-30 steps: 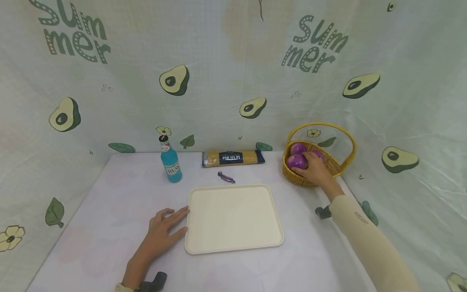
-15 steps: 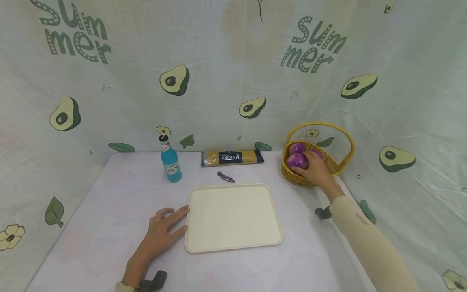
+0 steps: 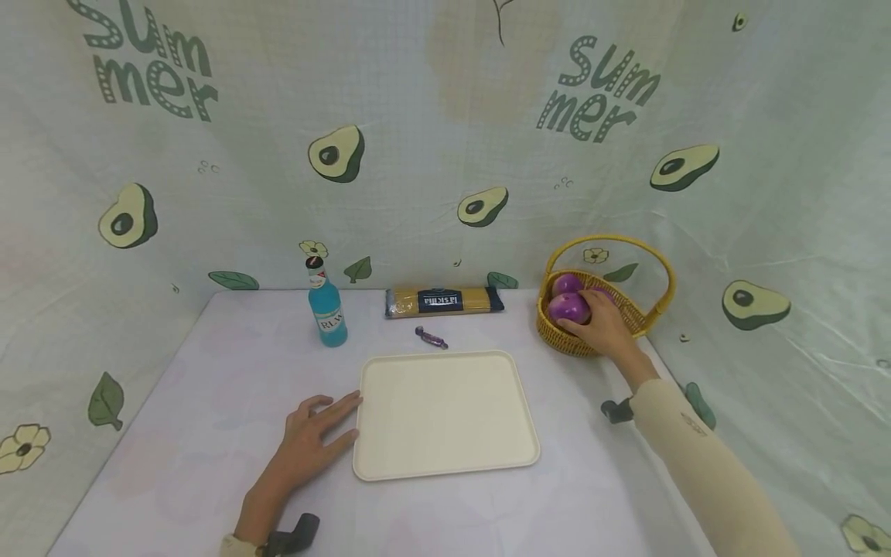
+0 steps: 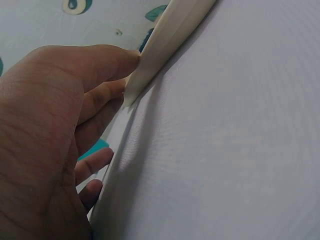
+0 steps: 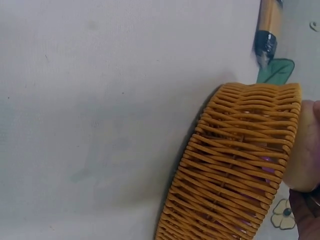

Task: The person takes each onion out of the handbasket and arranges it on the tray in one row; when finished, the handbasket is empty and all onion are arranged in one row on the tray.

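Note:
My left hand [image 3: 306,445] lies at the left edge of the cream tray [image 3: 445,418], its fingers spread. The thumb and fingertips [image 4: 131,59] touch the tray's rim [image 4: 159,50] in the left wrist view. At the far right, my right hand [image 3: 604,323] reaches into a wicker basket [image 3: 567,342] with an arched handle. It grips a round, glossy purple onion [image 3: 569,307], whose pale underside shows above the rim in the right wrist view. Another purple onion [image 3: 567,284] sits behind it, and a third is partly covered by the hand.
A blue bottle [image 3: 327,313] stands upright at the back left. Along the back edge lies a pack of spaghetti [image 3: 444,301], with a purple-wrapped candy [image 3: 431,338] in front of it. A printed cloth hangs behind the table.
The gripped onion has shifted very slightly in the basket. The left hand and tray stay in place; the head view drifts a little.

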Available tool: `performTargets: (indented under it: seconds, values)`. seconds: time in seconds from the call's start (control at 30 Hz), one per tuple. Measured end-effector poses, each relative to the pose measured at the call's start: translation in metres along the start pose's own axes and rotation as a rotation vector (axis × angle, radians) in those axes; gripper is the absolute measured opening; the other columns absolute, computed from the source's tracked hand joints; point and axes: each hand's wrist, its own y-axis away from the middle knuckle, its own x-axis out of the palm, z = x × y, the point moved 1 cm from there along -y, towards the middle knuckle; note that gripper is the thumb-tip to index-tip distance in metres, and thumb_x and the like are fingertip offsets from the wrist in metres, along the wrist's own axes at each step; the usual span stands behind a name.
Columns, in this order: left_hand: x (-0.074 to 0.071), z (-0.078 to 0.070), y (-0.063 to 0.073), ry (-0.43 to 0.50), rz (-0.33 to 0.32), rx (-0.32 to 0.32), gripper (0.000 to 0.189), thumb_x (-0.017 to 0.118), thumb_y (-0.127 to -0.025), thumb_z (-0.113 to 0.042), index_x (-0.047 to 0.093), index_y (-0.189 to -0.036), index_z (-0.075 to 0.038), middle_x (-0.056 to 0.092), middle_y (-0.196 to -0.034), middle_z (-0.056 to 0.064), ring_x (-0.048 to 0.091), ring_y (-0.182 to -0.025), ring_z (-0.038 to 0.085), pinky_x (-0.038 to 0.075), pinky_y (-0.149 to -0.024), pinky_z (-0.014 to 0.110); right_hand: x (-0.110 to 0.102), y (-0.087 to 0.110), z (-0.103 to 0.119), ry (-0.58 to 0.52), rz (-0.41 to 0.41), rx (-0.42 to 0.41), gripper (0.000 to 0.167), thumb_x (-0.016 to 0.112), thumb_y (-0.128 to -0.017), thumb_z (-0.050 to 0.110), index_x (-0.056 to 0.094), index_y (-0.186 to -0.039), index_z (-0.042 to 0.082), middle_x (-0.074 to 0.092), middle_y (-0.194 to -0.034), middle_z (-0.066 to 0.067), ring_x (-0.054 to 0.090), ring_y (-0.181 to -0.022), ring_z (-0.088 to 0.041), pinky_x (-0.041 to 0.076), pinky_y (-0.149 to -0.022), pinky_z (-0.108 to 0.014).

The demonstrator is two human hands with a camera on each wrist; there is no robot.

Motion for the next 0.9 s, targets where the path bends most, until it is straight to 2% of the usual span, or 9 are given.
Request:
performTargets:
  seconds: [0.27,0.57,0.9]
  values:
    - [0.000,-0.001,0.001,-0.010,0.010,-0.008,0.060,0.065,-0.092,-0.054,0.051,-0.147,-0.037,0.055,-0.145,-0.011,0.033,-0.136,0.030,0.020,-0.108,0.061,0.000,0.005,0.004,-0.007,-0.018,0.018,0.093,0.074,-0.087,0.050,0.034,-0.149,-0.007,0.033,-0.150,-0.033,0.030,-0.138,-0.051,0.027,-0.110,-0.065]
    - [-0.003,-0.002,0.001,0.008,-0.015,0.016,0.059,0.066,-0.093,-0.051,0.052,-0.147,-0.034,0.056,-0.144,-0.008,0.034,-0.135,0.032,0.021,-0.106,0.062,-0.002,0.012,0.010,-0.023,-0.025,0.020,0.094,0.075,-0.087,0.049,0.034,-0.150,-0.007,0.032,-0.151,-0.033,0.030,-0.138,-0.052,0.027,-0.110,-0.065]
    - [-0.005,-0.004,0.002,0.010,-0.003,0.007,0.059,0.065,-0.093,-0.052,0.051,-0.147,-0.034,0.056,-0.144,-0.009,0.034,-0.135,0.032,0.020,-0.107,0.061,-0.002,0.018,0.015,-0.003,-0.032,0.029,0.092,0.074,-0.088,0.048,0.032,-0.151,-0.005,0.031,-0.153,-0.031,0.029,-0.139,-0.051,0.026,-0.110,-0.065]
